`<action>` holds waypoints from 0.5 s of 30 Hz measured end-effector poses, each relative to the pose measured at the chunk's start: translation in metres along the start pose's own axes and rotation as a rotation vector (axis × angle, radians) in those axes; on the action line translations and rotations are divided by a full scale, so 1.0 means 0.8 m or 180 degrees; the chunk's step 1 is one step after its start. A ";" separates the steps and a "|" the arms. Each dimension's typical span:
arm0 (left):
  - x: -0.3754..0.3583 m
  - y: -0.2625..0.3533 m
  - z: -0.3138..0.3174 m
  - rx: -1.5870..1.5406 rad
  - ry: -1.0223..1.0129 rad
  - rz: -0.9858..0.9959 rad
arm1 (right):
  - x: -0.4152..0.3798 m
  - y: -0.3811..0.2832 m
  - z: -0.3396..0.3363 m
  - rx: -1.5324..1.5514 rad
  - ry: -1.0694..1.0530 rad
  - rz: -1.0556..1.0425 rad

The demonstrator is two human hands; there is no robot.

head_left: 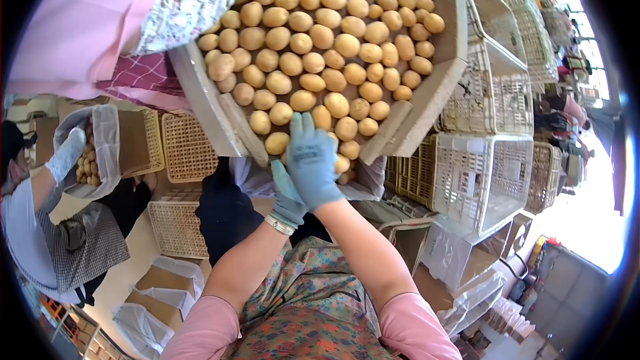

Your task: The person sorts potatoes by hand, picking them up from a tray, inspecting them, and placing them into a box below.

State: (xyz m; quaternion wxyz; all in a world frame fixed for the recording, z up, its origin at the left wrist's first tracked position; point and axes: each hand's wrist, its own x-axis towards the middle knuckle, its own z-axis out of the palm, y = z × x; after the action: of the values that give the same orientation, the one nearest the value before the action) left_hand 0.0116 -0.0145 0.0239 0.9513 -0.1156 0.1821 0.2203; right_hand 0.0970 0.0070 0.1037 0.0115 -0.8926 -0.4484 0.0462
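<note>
Most of the potatoes [313,62] we can see are on the bench [230,120], spread over it up to its narrow mouth. Plenty left up there; a small cluster sits at the mouth, around our hands. Below the mouth is a plastic liner [257,177]. Its contents are mostly hidden, so we can't tell how much is in it.

Right hand [312,160], gloved: fingers straight and close together, palm down on the potatoes at the mouth, no grip visible. Can't rule out one under the palm. Left hand [287,197], gloved: partly tucked under the right, just beside the mouth. Its fingers are mostly covered; can't tell if they're wide, narrow or holding anything.

Around us: a co-worker's patterned sleeve [193,7] reaches in at upper left. White plastic crates [467,180] stand to our right, and another co-worker's gloved hand [70,147] is at a lined box [107,153] of potatoes on our left.
</note>
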 end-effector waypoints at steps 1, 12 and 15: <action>-0.006 -0.002 0.012 -0.0010 0.0011 -0.0045 | 0.009 -0.010 -0.011 -0.0188 -0.0492 0.0146; 0.004 0.014 0.029 -0.0332 -0.0249 -0.0425 | -0.022 0.198 -0.109 0.5192 0.1333 0.1046; 0.010 0.011 0.023 -0.0298 -0.0296 -0.0381 | -0.039 0.209 -0.117 0.6069 0.1984 0.1419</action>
State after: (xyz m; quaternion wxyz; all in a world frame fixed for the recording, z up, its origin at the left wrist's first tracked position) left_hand 0.0196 0.0019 0.0364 0.9637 -0.1603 0.1200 0.1765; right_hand 0.2212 -0.1161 0.1888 0.8227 -0.5475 -0.0264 0.1505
